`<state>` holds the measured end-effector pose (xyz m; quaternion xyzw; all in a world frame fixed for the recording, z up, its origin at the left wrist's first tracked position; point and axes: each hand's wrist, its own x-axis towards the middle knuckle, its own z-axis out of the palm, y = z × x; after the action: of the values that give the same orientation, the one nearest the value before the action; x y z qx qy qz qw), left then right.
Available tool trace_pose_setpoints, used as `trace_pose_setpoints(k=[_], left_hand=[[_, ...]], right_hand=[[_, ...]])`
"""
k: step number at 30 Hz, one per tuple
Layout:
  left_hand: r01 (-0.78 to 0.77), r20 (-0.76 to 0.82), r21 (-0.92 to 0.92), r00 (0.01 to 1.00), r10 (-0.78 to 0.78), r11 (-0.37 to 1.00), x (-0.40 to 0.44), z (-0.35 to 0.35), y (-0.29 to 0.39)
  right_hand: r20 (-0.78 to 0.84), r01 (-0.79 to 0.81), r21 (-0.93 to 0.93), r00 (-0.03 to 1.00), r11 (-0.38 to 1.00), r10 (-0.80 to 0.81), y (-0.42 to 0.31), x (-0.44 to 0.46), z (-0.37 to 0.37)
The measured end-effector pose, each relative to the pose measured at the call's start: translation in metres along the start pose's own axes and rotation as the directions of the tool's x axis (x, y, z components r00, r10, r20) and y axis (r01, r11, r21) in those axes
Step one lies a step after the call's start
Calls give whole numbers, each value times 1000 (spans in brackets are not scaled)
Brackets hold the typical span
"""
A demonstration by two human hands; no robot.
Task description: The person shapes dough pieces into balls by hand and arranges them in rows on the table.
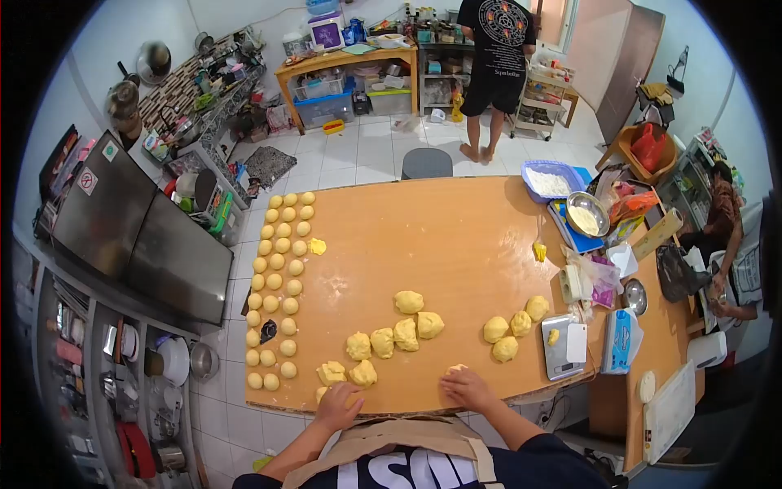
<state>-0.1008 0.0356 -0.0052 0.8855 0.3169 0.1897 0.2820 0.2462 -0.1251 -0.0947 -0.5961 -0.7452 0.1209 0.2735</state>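
Note:
My right hand (468,389) is cupped palm down at the table's front edge, over a piece of yellow dough (456,368) that shows past its fingertips. My left hand (338,407) rests on the tabletop with fingers stretched out. Against its outer side sits a small dough piece (320,394), partly hidden. Just beyond lie two rough dough lumps, one torn-looking (331,373) and one rounder (363,373). Several larger dough lumps (405,334) form a cluster mid-table, and another group (505,350) lies to the right. Smooth dough balls (277,283) stand in rows along the left edge.
A digital scale (562,359) bearing a dough bit stands at right, near a tissue pack (621,341). Behind are a metal bowl (587,215), a blue basket of white powder (547,181) and a yellow brush (540,249). One person (498,65) stands at the back; another (725,220) is at far right.

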Motion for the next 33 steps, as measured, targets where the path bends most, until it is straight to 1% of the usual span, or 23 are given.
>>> trace_pose_setpoints(k=[1,2,4,5,7,9,10,11,13,14,15,17,18,19,21,22,23,26,27,29,32,33], left_hand=[[-21,55,-18,998,22,1000,1,10,0],[-40,111,-36,993,44,999,1,18,0],[-46,206,-12,977,48,999,7,30,10],[-54,257,0,965,52,999,10,35,15],[-59,247,16,968,53,998,16,36,25],[-67,225,19,972,61,998,18,42,29],[-77,211,21,975,71,997,19,43,25],[-89,192,27,978,83,996,22,41,20],[-46,130,41,991,41,998,23,32,21],[-21,102,44,995,17,999,22,28,22],[-19,93,56,996,14,998,20,26,22],[-19,87,78,996,12,997,17,22,22],[-11,92,85,996,3,996,14,23,21],[-3,98,91,995,-6,996,10,25,20],[7,106,77,994,-15,997,4,28,23],[8,107,59,994,-15,998,2,29,26],[10,101,44,995,-15,999,3,28,26],[-60,50,29,997,58,998,2,30,20],[-55,48,26,997,54,998,1,30,21],[-55,48,31,997,54,998,3,23,20],[-60,56,31,997,58,998,0,20,10],[-45,46,44,998,43,998,0,18,11]], right_hand=[[-50,5,62,999,998,-2,14,-5,-6],[-111,-89,9,990,996,89,28,-3,-5],[-147,-208,1,968,978,206,33,36,-15],[-168,-272,-1,949,962,268,24,52,-14],[-242,-338,-13,914,941,325,-16,77,-1],[-182,-260,-59,952,964,245,-22,64,6],[-88,-143,-84,987,986,135,-19,40,17],[6,-17,-101,1000,995,18,-10,22,23],[-20,-85,119,996,989,88,27,-11,9],[-23,-120,230,991,966,129,37,-21,3],[9,-227,131,974,965,228,38,-11,-6],[41,-431,-75,900,899,434,24,36,-40],[-26,-489,215,862,845,506,19,48,-21],[-68,-485,489,807,725,586,16,65,7],[-83,-389,523,862,758,499,6,62,19],[-31,-291,296,949,910,314,-7,49,16],[68,-131,62,990,989,127,-17,40,16],[49,63,-7,997,998,-63,25,-25,33],[126,-2,-92,992,996,14,16,-26,18],[243,-115,-271,953,956,183,-29,5,-50],[74,-181,-304,974,935,213,-34,32,-70],[6,-245,-232,967,941,253,-27,38,-70]])
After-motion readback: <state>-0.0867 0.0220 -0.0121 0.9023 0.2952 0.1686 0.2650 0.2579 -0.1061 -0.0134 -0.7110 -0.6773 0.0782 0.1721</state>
